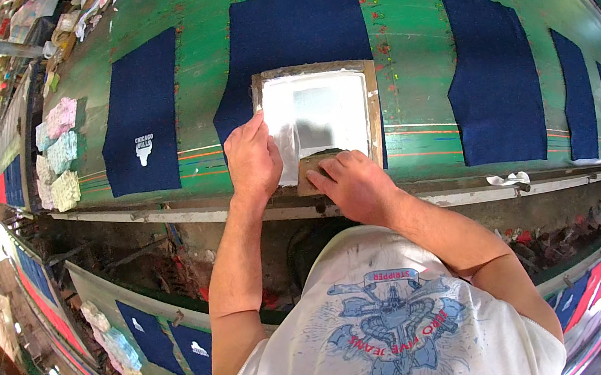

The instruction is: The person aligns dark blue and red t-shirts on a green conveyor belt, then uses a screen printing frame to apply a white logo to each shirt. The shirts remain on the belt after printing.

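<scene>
A screen-printing frame [373,102] with a wooden rim and white ink on its mesh lies over a navy fabric piece [298,25]. My left hand [252,156] grips the left side of the frame, with its index finger stretched up along the rim. At the near end of the mesh, my right hand [361,183] is closed around a brown squeegee [307,177]. To the left lies another navy fabric piece [142,106] with a white bull-head print [145,152]. The fabric directly beneath the frame is hidden.
Further navy pieces [493,79] lie to the right on the long green table [405,60]. Pastel cloth stacks [61,147] sit at its left end. A pale rail [423,195] runs along the near edge, with a white scrap [508,180] on it. Another printing table [98,290] stands behind me.
</scene>
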Demonstrator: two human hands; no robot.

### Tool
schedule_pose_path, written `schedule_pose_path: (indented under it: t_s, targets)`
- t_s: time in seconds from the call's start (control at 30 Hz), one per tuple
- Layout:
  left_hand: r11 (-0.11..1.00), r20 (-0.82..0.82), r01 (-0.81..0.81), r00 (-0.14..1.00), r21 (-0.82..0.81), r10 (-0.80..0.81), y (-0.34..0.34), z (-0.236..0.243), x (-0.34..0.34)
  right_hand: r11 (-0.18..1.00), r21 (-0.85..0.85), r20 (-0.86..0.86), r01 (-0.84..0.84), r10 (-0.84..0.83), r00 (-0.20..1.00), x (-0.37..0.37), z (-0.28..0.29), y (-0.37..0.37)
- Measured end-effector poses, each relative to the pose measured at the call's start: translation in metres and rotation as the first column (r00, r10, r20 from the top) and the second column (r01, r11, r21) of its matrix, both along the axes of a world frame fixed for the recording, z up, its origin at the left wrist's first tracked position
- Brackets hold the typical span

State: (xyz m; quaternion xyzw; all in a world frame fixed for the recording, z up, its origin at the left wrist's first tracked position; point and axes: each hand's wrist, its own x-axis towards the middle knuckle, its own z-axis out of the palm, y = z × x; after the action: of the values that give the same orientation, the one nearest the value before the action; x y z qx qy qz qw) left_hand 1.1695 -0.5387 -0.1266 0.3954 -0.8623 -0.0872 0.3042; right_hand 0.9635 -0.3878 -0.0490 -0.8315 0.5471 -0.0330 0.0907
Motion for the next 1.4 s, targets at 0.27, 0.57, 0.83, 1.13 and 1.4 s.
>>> schedule_pose_path:
  t_s: [0.27, 0.57, 0.83, 1.13, 1.4]
  targets:
    - [0.996, -0.275, -0.084, 0.958, -0.013, 0.078, 0.011, -0.034, 0.001, 0.986, -0.156, 0.329, 0.054, 0.000, 0.944, -0.020, 0.014, -0.013]
    - [0.934, -0.501, 0.012, 0.846, 0.357, 0.181, 0.010, -0.038, 0.007, 0.941, 0.181, 0.235, 0.287, -0.325, 0.916, -0.110, 0.013, -0.196]
    - [0.931, -0.670, 0.131, 0.728, 0.341, 0.143, 0.018, -0.045, 0.011, 0.827, 0.398, 0.131, 0.398, -0.480, 0.867, -0.121, 0.024, -0.228]
    - [0.893, -0.715, 0.168, 0.668, 0.417, 0.208, 0.008, -0.054, 0.016, 0.709, 0.122, 0.798, 0.694, -0.486, 0.356, -0.162, 0.016, -0.117]
    - [0.840, -0.695, 0.134, 0.637, 0.526, 0.333, 0.027, -0.023, -0.072, 0.808, 0.231, 0.928, 0.542, -0.350, 0.127, -0.163, -0.053, 0.075]
